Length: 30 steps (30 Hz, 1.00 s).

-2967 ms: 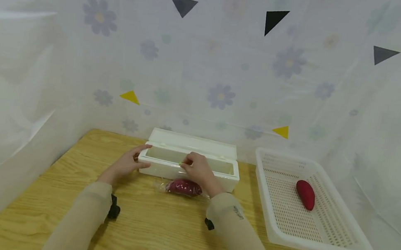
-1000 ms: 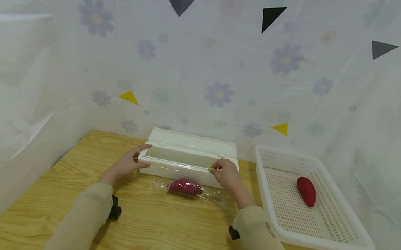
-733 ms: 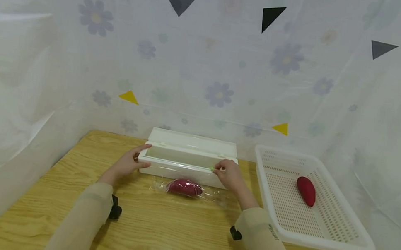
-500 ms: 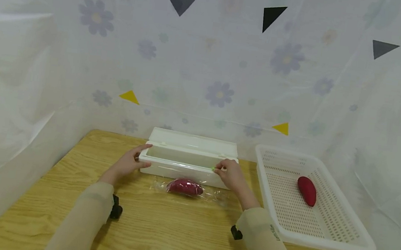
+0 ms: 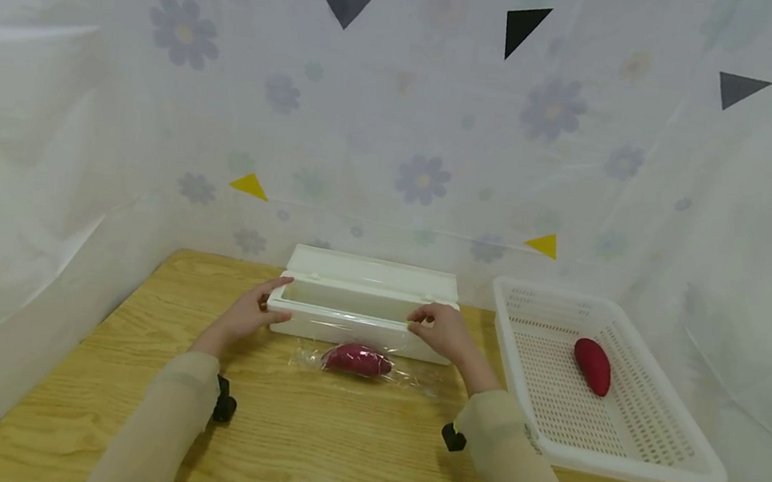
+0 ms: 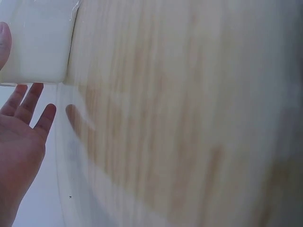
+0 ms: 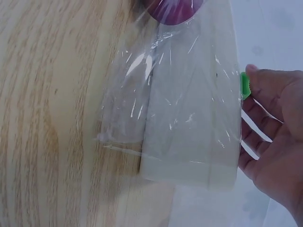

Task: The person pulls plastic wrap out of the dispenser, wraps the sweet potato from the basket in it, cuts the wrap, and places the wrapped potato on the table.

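Note:
A long white cling film dispenser [image 5: 346, 331] stands on the table, its lid [image 5: 373, 273] flipped back. My left hand [image 5: 245, 315] grips its left end, thumb on the front and fingers over the top edge. At the front rim toward the right end, my right hand [image 5: 445, 333] pinches a small green slide cutter [image 7: 245, 86] with thumb and forefinger. Clear cling film [image 7: 187, 104] hangs down the dispenser's front and spreads onto the table. A purple-red sweet potato [image 5: 357, 360] lies on the film just in front of the dispenser.
To the right stands a white perforated plastic basket [image 5: 529, 427] with one more red sweet potato [image 5: 591, 367] in it. A flower-patterned curtain [image 5: 373, 111] hangs behind the wood-grain table [image 5: 304, 440] and at both sides.
Over the three seconds my right hand has slid the cutter rightward along the rim from about the middle, then nearly stopped. My left hand has stayed on the dispenser's left end.

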Each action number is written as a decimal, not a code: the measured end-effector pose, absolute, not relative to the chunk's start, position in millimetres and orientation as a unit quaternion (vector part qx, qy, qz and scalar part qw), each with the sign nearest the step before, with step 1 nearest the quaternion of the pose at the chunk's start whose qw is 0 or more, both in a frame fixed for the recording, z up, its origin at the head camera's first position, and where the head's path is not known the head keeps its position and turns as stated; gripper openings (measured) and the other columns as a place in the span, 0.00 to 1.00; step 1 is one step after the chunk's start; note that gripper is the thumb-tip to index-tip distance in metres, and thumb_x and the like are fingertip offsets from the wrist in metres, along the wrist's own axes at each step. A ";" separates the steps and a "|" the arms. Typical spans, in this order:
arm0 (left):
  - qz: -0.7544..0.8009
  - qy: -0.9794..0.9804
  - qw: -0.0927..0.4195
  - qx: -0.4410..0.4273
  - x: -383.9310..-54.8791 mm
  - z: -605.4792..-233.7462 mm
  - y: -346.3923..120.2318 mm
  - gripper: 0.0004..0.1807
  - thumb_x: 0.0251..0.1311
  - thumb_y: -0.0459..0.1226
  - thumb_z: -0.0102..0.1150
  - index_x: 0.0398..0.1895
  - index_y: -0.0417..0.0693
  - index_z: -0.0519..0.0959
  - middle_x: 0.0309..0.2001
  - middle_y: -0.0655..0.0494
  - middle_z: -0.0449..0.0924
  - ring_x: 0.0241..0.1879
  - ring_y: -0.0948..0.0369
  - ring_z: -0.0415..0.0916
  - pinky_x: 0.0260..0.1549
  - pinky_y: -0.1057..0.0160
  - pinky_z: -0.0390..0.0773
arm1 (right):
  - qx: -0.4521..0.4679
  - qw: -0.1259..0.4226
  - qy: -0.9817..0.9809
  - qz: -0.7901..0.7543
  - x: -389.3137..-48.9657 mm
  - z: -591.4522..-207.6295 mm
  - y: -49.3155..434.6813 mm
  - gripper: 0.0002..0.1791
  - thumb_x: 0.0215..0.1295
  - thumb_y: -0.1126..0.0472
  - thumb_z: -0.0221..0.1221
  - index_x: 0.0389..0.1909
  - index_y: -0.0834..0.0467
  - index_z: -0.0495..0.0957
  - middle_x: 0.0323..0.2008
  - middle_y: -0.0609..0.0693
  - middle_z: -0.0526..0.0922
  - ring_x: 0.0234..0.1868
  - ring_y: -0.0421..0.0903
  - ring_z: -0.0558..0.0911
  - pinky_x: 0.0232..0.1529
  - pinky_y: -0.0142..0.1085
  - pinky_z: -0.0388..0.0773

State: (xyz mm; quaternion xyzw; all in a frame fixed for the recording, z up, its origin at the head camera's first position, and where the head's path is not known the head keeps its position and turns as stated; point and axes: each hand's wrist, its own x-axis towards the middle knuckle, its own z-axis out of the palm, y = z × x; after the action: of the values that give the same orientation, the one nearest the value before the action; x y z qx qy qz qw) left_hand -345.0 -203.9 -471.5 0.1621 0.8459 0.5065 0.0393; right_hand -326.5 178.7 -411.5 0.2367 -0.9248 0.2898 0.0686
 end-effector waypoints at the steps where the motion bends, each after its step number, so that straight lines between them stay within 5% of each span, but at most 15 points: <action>1: 0.507 0.846 0.040 0.162 -344.7 -471.6 -203.9 0.40 0.57 0.50 0.62 0.72 0.65 0.56 0.73 0.47 0.48 0.26 0.55 0.67 0.29 0.58 0.69 | 0.239 0.068 -0.925 0.287 -326.2 -410.0 177.8 0.07 0.63 0.58 0.61 0.35 0.56 0.84 0.33 0.48 0.83 0.40 0.50 0.79 0.45 0.46 0.75; 30: 0.512 0.843 0.034 0.165 -346.6 -473.4 -204.5 0.40 0.58 0.47 0.63 0.72 0.64 0.55 0.71 0.47 0.52 0.27 0.54 0.66 0.26 0.58 0.69 | 0.169 0.121 -0.951 0.228 -317.9 -414.8 189.9 0.04 0.60 0.61 0.63 0.31 0.57 0.85 0.34 0.51 0.83 0.40 0.51 0.80 0.42 0.46 0.76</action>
State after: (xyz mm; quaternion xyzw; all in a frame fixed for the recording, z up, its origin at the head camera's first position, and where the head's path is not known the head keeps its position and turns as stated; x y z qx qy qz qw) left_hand -346.6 -204.5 -473.4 0.1648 0.8426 0.5116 0.0341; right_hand -317.9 189.9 -414.8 0.1693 -0.9512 0.2281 0.1208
